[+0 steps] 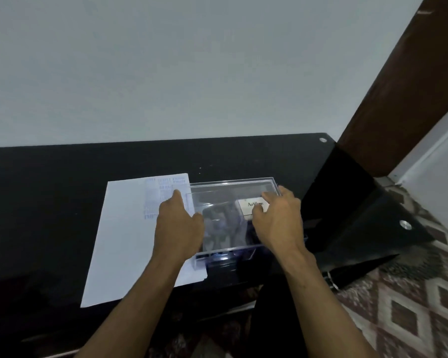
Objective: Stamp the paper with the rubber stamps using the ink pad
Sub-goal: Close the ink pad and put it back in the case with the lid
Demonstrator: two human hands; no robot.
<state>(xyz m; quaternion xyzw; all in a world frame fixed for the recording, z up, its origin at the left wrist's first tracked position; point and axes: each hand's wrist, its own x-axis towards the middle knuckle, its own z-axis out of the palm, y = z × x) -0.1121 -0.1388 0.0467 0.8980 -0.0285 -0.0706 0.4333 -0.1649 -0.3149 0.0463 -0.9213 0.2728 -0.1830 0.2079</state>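
Observation:
A white sheet of paper (124,241) lies on the black table, with blue stamp prints near its top right corner. A clear plastic box (230,192) stands at the paper's right edge, partly over it. Inside the box I see a white ink pad case (251,205) with dark lettering and blurred dark shapes that may be the rubber stamps (217,226). My left hand (177,226) rests against the box's left side, fingers extended onto the paper. My right hand (277,220) is over the box's right part, its curled fingers pinching the ink pad case.
The black glass table (49,202) runs to the left, with metal studs near its right corners. A grey wall stands behind it. A brown wooden post (388,99) rises at the right. Patterned carpet (411,306) covers the floor at lower right.

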